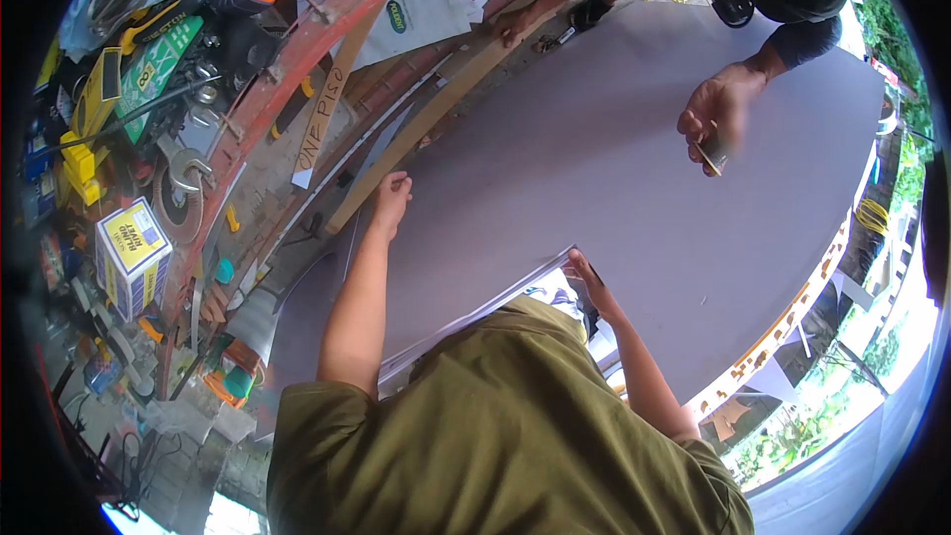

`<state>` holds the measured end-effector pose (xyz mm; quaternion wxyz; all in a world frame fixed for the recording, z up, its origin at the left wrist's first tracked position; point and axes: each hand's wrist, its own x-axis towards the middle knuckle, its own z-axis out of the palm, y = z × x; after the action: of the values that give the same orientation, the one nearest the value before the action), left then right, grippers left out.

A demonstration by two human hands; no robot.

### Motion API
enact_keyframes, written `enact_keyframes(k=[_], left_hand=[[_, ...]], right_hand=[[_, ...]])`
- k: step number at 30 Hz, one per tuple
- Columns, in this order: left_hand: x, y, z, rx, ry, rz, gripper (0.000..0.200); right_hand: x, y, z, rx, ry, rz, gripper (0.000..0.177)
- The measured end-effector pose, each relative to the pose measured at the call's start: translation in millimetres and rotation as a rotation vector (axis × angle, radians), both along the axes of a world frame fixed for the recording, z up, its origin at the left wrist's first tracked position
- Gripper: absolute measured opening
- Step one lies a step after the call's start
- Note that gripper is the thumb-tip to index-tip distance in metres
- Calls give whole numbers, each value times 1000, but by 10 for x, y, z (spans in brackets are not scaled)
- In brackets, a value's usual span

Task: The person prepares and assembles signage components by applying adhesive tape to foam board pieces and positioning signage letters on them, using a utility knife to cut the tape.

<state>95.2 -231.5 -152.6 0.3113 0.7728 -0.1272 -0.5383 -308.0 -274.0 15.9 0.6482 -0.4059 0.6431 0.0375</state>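
A large grey sheet (634,168) spreads in front of me, its near edge running close to my body. My left hand (393,204) is at the sheet's left edge, fingers curled, close to a long wooden strip (426,124). At the near edge, my right hand (588,282) grips the sheet by a corner, with some fingers hidden below it. Across from me another person leans over the sheet. One of that person's hands (515,26) rests by the wooden strip; the other hand (721,104), blurred, holds a small flat piece (712,160).
Left of the sheet runs a red metal beam (282,64). Tools crowd beyond it, among them a wrench (186,166) and a blind rivet box (134,256). A white bag (421,15) and a strip marked "ONE PISO" (322,119) lie nearer the sheet. Greenery shows at right.
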Motion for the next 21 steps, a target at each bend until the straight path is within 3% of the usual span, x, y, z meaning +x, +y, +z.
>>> enact_keyframes(k=[3, 5, 7, 8, 10, 11, 13, 16, 19, 21], left_hand=[[-100, -166, 155, -18, -41, -70, 42], [-371, -467, 508, -98, -62, -168, 47], [-895, -915, 1080, -387, 406, -48, 64], [-1168, -1139, 1401, -556, 530, -113, 81], [-1634, -1577, 2176, -835, 490, -250, 107], [-1834, -1776, 2467, -965, 227, -354, 111], [-2163, -2052, 2963, -1190, -47, -388, 94], [-2490, -2180, 3095, -1063, -370, -636, 70], [-2611, -2216, 2957, -986, -496, -666, 55], [-2549, -2129, 2887, -1112, -408, -566, 48]], right_hand=[[-129, 128, -212, -29, -16, -48, 82], [-198, 205, -334, -112, -27, -133, 71], [5, -37, 90, -137, 23, -114, 61], [46, -73, 145, -142, 27, -94, 58], [172, -169, 309, -218, 11, -47, 51], [214, -204, 405, -284, -1, -24, 47], [259, -263, 528, -392, -27, 13, 43], [198, -237, 423, -412, -92, -5, 43], [155, -220, 293, -361, -147, -43, 44], [124, -228, 243, -336, -175, -55, 44]])
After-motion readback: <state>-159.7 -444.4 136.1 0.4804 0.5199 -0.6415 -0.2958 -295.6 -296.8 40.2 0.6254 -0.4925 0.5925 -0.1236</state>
